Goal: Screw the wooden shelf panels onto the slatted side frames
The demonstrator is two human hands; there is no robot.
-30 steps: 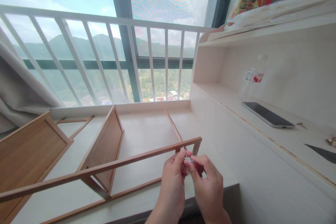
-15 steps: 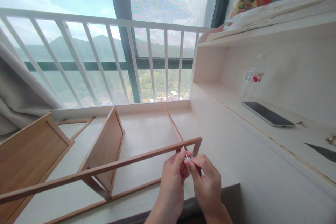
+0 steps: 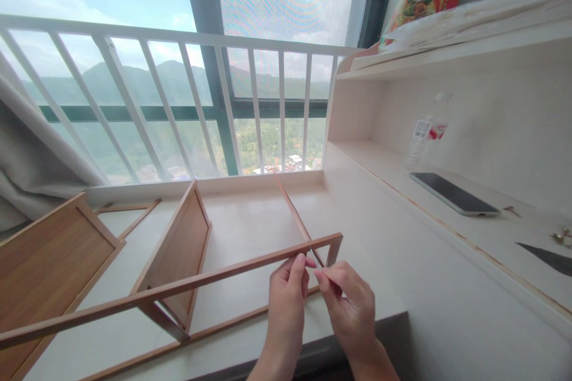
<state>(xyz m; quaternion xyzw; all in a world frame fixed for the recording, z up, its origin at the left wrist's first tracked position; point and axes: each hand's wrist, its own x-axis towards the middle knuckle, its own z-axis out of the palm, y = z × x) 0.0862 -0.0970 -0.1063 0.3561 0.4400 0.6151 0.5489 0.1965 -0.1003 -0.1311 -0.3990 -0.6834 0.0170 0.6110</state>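
Note:
A reddish-brown wooden frame (image 3: 232, 271) with slatted shelf panels lies on its side on the white ledge. My left hand (image 3: 288, 292) is closed in a pinch right beneath the frame's near rail, close to its right end; what sits between the fingertips is hidden. Just to its right, my right hand (image 3: 351, 300) pinches a thin metal rod (image 3: 317, 258) between thumb and forefinger. The rod points up and left at the rail, near where a crosspiece (image 3: 292, 211) meets it. Whether its tip touches the wood, I cannot tell.
A wooden panel (image 3: 53, 280) stands in the frame at left, another (image 3: 179, 250) nearer the middle. On the right shelf are a phone (image 3: 453, 193), a clear bottle (image 3: 426, 131), and small metal parts (image 3: 560, 237). A white railing (image 3: 281, 113) runs before the window.
My left hand has shifted slightly left, away from the right hand, with its fingertips nearer the rail. The right hand still pinches the rod, now closer to the joint.

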